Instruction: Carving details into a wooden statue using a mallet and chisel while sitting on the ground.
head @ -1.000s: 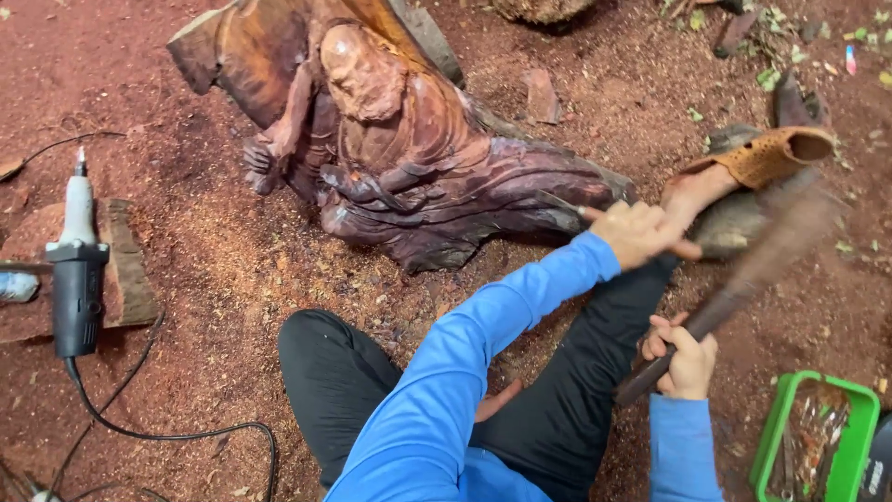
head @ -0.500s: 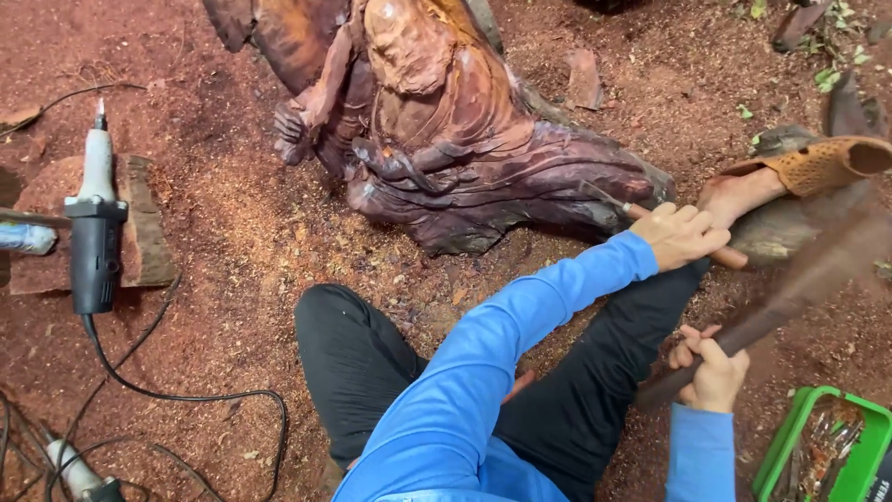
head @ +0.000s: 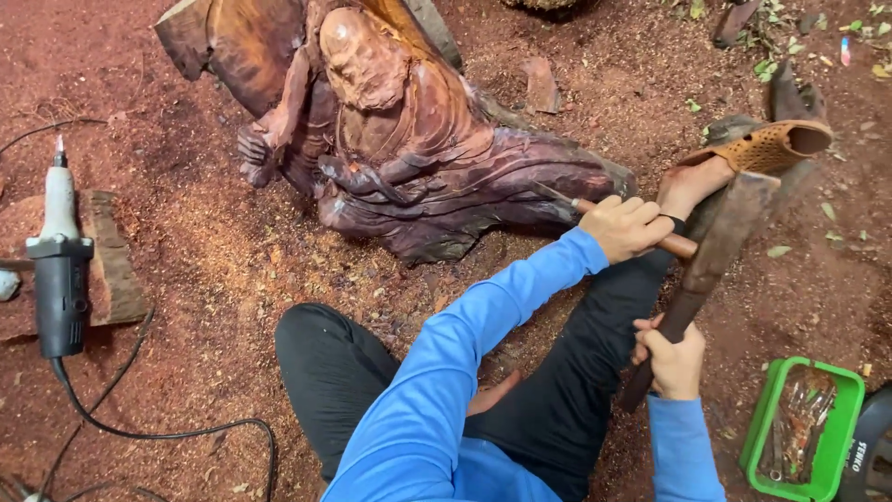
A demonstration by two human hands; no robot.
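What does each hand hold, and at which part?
The left hand grips a chisel around its wooden handle. The right hand grips a wooden mallet near the lower end of its handle.

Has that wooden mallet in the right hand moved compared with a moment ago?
Yes. The mallet in the right hand has swung in toward the chisel held by the left hand, closer to the carved wooden figure than before.

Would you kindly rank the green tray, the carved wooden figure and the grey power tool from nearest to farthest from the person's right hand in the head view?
From the right hand:
1. Green tray, just to its right.
2. Carved wooden figure, ahead and left.
3. Grey power tool, far left.
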